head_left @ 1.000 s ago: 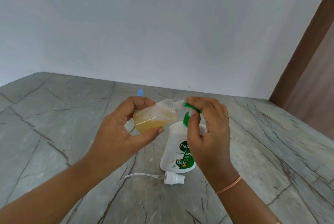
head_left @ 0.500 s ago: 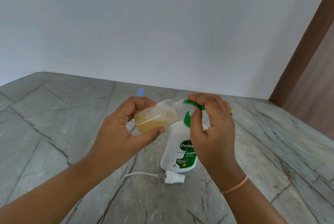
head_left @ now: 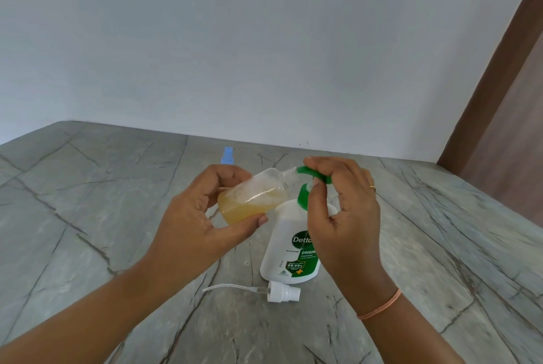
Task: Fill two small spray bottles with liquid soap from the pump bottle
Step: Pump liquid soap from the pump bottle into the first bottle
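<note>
- my left hand [head_left: 194, 225] is wrapped round the small spray bottle [head_left: 255, 196], tipped on its side just left of the pump bottle [head_left: 291, 231], about half full of yellowish soap
- its open neck sits right at the spout of the green pump head [head_left: 314, 174]
- right hand [head_left: 343, 217] is over the pump bottle, fingers and thumb curled round that pump head
- white spray cap [head_left: 283, 293] with its tube lies on the counter [head_left: 117, 217] just in front of the pump bottle
- blue-topped thing [head_left: 227, 155] behind the pump bottle, mostly hidden, can't tell what it is
</note>
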Motion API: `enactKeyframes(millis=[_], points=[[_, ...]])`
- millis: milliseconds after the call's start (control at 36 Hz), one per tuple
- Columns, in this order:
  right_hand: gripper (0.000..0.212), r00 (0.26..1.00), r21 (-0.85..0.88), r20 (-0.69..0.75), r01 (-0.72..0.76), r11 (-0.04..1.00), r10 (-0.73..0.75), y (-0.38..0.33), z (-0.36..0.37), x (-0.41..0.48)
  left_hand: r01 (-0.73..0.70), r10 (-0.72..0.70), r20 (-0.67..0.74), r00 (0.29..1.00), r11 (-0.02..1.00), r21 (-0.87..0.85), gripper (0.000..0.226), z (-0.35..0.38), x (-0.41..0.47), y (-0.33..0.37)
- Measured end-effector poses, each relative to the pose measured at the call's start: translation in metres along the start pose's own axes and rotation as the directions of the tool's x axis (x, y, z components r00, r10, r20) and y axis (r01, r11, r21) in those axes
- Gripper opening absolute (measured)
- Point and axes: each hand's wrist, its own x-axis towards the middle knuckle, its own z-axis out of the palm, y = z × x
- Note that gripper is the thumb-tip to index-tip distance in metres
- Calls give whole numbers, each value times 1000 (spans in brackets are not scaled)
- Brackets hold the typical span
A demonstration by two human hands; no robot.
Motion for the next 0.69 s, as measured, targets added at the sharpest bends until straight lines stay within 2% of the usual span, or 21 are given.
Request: enactKeyframes(millis=[445, 695], points=[[27, 998, -23, -11, 67, 997, -67, 6, 7, -6, -12, 12, -23, 1000, 1000, 4, 42, -2, 2, 0], [27, 1000, 12, -17, 5, 1000, -5, -1, 1, -2, -16, 17, -16, 1000, 1000, 19, 44, -1, 1, 1]])
